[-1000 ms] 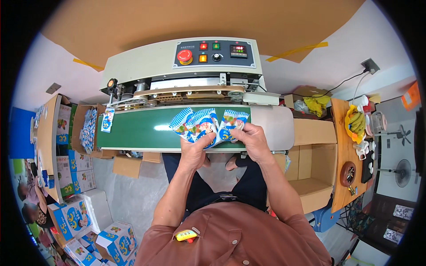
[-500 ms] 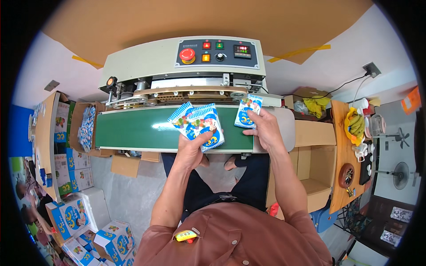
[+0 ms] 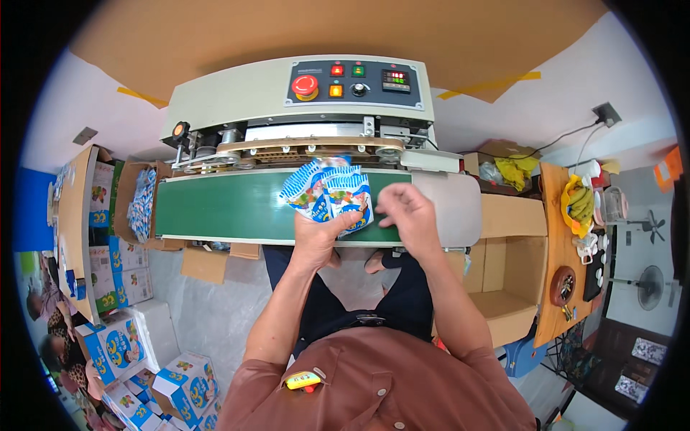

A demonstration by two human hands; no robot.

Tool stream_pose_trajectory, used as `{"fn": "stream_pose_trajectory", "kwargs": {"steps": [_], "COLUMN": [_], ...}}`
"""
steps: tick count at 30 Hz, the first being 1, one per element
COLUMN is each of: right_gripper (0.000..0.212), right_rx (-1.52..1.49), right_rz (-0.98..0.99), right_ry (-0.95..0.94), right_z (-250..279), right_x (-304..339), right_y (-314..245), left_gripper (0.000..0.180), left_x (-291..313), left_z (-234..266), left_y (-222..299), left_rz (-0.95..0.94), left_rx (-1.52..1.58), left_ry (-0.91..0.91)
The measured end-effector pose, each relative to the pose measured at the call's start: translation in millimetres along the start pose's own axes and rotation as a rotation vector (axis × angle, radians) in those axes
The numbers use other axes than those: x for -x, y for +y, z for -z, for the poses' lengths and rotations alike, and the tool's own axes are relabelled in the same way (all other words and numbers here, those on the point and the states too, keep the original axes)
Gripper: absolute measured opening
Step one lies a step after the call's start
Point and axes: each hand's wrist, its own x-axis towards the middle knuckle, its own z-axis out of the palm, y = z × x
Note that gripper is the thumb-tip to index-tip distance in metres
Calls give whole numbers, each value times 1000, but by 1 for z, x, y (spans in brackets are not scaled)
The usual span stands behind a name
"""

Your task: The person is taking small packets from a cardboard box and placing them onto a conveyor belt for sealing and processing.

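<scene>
My left hand (image 3: 316, 241) is closed round a fanned bunch of small blue-and-white candy packets (image 3: 348, 197), its thumb pressed across the front. The bunch is above the green conveyor belt (image 3: 215, 208) of a band sealing machine (image 3: 237, 97). Another blue-and-white packet (image 3: 330, 159), blurred, shows behind the bunch near the sealing band. Just right of the bunch, my right hand (image 3: 410, 215) has its fingers loosely bent and apart, with nothing seen in them. A small pale-blue piece (image 3: 468, 262), perhaps a packet, is at the left side of the open cardboard box.
An open cardboard box (image 3: 514, 266) stands right of the belt, beside a wooden table (image 3: 553, 251) with bananas (image 3: 580, 202). A carton of packets (image 3: 142, 205) is at the belt's left end. Printed cartons (image 3: 183, 391) are stacked on the floor at left, near other people.
The packet in my right hand has left it, and that hand has moved left and down a little toward the bunch. My left hand's bunch has shifted slightly right. A blurred packet now shows behind it.
</scene>
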Motion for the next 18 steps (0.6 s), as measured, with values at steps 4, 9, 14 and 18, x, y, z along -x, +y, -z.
{"fn": "stream_pose_trajectory", "kwargs": {"steps": [4,9,14,18], "right_gripper": [19,14,15,19], "right_rx": [-156,-461,-456,-497], "right_rz": [-44,-168,-102,-130], "right_ry": [-188,-195,-163,-141], "right_z": [3,11,9,1], "right_x": [9,12,14,19], "right_y": [11,17,19,14], "left_gripper": [42,43,42,43], "left_x": [5,15,20,18], "left_z": [-5,-10,-2,5], "left_y": [-6,-7,-11,-19], "left_rz": [-25,-21,23,9], "left_rx": [-112,-62,49,-32], "left_ry": [-44,-46,9,27]}}
